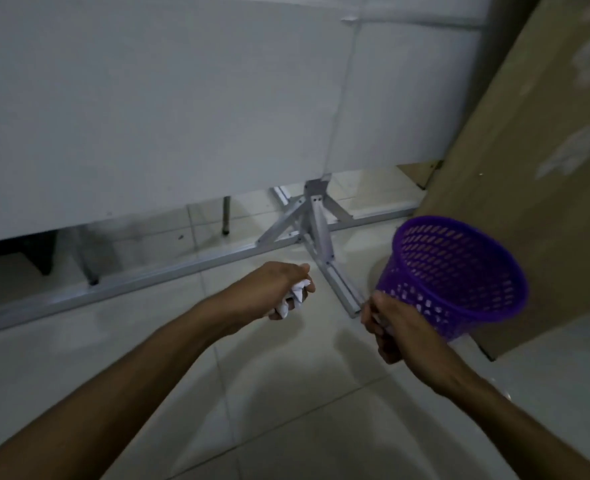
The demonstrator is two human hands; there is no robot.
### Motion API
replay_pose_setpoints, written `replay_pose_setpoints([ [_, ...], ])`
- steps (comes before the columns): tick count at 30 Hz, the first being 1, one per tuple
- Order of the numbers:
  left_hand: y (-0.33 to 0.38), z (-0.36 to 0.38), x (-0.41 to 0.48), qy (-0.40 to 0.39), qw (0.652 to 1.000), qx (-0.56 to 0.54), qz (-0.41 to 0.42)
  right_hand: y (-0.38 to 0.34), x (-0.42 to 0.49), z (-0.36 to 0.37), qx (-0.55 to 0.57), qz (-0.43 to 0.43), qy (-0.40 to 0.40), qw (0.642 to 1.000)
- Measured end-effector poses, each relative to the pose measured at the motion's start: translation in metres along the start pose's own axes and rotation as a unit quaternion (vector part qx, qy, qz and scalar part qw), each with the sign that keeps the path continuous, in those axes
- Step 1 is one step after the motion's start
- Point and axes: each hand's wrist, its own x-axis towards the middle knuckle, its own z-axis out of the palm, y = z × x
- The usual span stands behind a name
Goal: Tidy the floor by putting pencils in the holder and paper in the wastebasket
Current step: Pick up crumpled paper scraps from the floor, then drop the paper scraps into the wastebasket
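Note:
A purple perforated wastebasket (456,271) stands on the pale tiled floor at the right, its mouth tilted toward me. My left hand (276,289) hovers left of it and grips a crumpled white paper (295,296) in its curled fingers. My right hand (387,327) is just in front of the basket's near side, fingers curled, with a bit of white paper (378,318) showing between them. No pencils or holder appear in view.
A white partition panel (148,116) on a metal frame with a splayed foot (314,244) runs across the back. A large brown cardboard sheet (529,168) leans at the right, behind the basket. Pale floor tiles (286,410) lie below my arms.

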Motion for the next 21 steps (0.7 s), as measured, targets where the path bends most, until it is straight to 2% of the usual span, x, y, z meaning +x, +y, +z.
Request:
replay_pose_setpoints([
  [4,0.027,0.058,0.025,-0.052,0.998,0.033,0.034,0.022,0.0,-0.073,-0.12,0.003,0.133,0.984],
  [8,0.056,0.117,0.066,-0.086,0.985,0.145,0.039,0.04,0.032,-0.141,-0.219,-0.013,0.189,0.957],
  [10,0.071,0.144,0.086,-0.09,0.974,0.2,0.051,0.049,0.048,-0.163,-0.261,-0.009,0.191,0.946],
  [12,0.084,0.169,0.108,-0.087,0.965,0.237,0.073,0.059,0.056,-0.178,-0.325,0.003,0.144,0.935],
  [15,0.101,0.201,0.143,-0.069,0.965,0.241,0.077,0.066,0.054,-0.192,-0.345,0.029,0.098,0.933],
  [21,0.116,0.24,0.194,-0.071,0.977,0.199,0.021,0.069,0.033,-0.212,-0.394,-0.007,0.166,0.904],
])
